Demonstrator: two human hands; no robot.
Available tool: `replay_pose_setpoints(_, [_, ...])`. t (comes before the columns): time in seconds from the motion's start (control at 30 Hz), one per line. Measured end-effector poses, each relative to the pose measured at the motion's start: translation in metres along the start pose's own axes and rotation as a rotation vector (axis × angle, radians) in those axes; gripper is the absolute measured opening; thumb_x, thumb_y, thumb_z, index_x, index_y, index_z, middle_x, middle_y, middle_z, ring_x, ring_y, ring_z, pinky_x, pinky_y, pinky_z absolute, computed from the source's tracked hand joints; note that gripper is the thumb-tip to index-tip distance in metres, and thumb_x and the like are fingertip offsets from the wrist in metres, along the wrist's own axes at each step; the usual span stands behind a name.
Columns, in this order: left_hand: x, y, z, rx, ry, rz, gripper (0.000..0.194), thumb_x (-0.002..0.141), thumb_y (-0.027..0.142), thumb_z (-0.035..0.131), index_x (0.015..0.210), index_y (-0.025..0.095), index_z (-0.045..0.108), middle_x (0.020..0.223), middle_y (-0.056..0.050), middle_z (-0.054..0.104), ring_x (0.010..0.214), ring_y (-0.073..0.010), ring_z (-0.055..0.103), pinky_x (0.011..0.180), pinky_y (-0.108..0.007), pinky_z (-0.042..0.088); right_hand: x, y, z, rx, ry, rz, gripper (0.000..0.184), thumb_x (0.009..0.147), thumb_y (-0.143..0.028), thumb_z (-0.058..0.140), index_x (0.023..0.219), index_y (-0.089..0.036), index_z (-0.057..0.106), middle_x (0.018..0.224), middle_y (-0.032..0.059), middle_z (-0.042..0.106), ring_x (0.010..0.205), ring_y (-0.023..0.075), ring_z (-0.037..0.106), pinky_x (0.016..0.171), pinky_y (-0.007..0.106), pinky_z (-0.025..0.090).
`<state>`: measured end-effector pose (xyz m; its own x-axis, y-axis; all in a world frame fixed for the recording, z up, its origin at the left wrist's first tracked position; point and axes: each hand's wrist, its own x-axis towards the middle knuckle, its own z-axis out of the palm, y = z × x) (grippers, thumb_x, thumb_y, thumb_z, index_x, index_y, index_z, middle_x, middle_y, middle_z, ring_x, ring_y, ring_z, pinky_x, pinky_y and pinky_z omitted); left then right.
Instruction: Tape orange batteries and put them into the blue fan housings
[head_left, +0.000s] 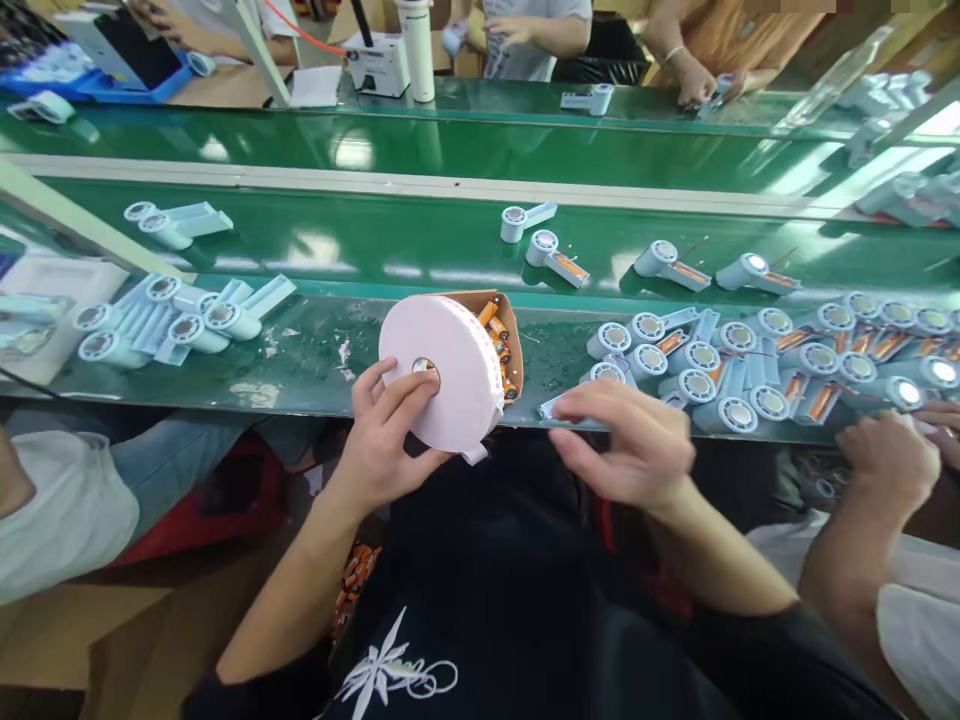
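My left hand (394,430) is closed around a large white roll (446,350), perhaps of tape or stickers, with fingertips at its centre hole and the thumb under its lower edge. A loose end (474,455) sticks out at the bottom. Behind the roll, partly hidden, stands a cardboard box (516,345) of orange cylindrical batteries (499,328). My right hand (630,440) is at the bench's front edge, thumb and forefinger apart, nothing visible between them. Just beyond its fingertips lies the end of a light-blue handle (551,408). Several light-blue handheld fan bodies (694,385) lie to its right.
A green conveyor belt (420,235) runs across, carrying a few fan bodies (555,255). More fan bodies (202,325) lie on the left bench beside a white foam tray (60,300). Co-workers sit on both sides; a co-worker's hand (889,455) is at right. Others work opposite.
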<state>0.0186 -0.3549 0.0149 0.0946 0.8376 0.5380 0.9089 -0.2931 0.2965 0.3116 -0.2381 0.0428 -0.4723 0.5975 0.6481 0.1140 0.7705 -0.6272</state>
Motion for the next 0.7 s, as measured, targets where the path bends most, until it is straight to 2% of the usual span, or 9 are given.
replay_pose_setpoints(0.07, [-0.001, 0.005, 0.006, 0.005, 0.012, -0.002, 0.067, 0.085, 0.034, 0.081, 0.145, 0.028, 0.052, 0.132, -0.013, 0.070, 0.143, -0.0415, 0.046, 0.118, -0.065, 0.041, 0.014, -0.011, 0.033, 0.000, 0.021, -0.086, 0.017, 0.090, -0.017, 0.077, 0.105, -0.024, 0.075, 0.089, 0.0054, 0.080, 0.073, 0.0192, 0.075, 0.068, 0.031, 0.065])
replay_pose_setpoints(0.17, [-0.003, 0.004, 0.012, 0.009, 0.018, 0.008, 0.069, 0.084, 0.034, 0.082, 0.146, 0.028, 0.052, 0.130, -0.013, 0.070, 0.141, -0.0429, 0.047, 0.116, -0.065, 0.042, 0.024, -0.019, 0.054, -0.009, 0.040, -0.161, 0.014, 0.092, -0.014, 0.073, 0.102, -0.024, 0.072, 0.085, 0.0035, 0.078, 0.070, 0.0173, 0.074, 0.067, 0.028, 0.063])
replay_pose_setpoints(0.4, [-0.008, -0.004, 0.011, 0.017, 0.004, 0.027, 0.069, 0.087, 0.035, 0.080, 0.149, 0.027, 0.050, 0.129, -0.013, 0.071, 0.142, -0.0427, 0.046, 0.115, -0.063, 0.043, 0.020, -0.020, 0.057, -0.100, 0.015, -0.138, 0.016, 0.090, -0.008, 0.064, 0.092, -0.024, 0.067, 0.074, 0.0006, 0.074, 0.061, 0.0145, 0.068, 0.059, 0.025, 0.058])
replay_pose_setpoints(0.6, [-0.013, -0.004, 0.009, 0.028, -0.019, 0.025, 0.070, 0.087, 0.033, 0.081, 0.150, 0.027, 0.051, 0.130, -0.014, 0.072, 0.142, -0.0429, 0.046, 0.114, -0.062, 0.044, 0.019, -0.023, 0.065, -0.124, -0.009, -0.120, 0.008, 0.092, -0.014, 0.065, 0.091, -0.022, 0.065, 0.072, 0.0018, 0.072, 0.061, 0.0154, 0.067, 0.057, 0.026, 0.056])
replay_pose_setpoints(0.7, [-0.013, -0.004, 0.009, 0.023, -0.021, 0.029, 0.066, 0.088, 0.033, 0.079, 0.148, 0.027, 0.051, 0.129, -0.014, 0.072, 0.142, -0.0427, 0.045, 0.113, -0.063, 0.045, 0.018, -0.022, 0.067, -0.128, -0.004, -0.094, 0.013, 0.091, -0.011, 0.063, 0.085, -0.023, 0.065, 0.068, -0.0003, 0.071, 0.058, 0.0137, 0.066, 0.056, 0.024, 0.055])
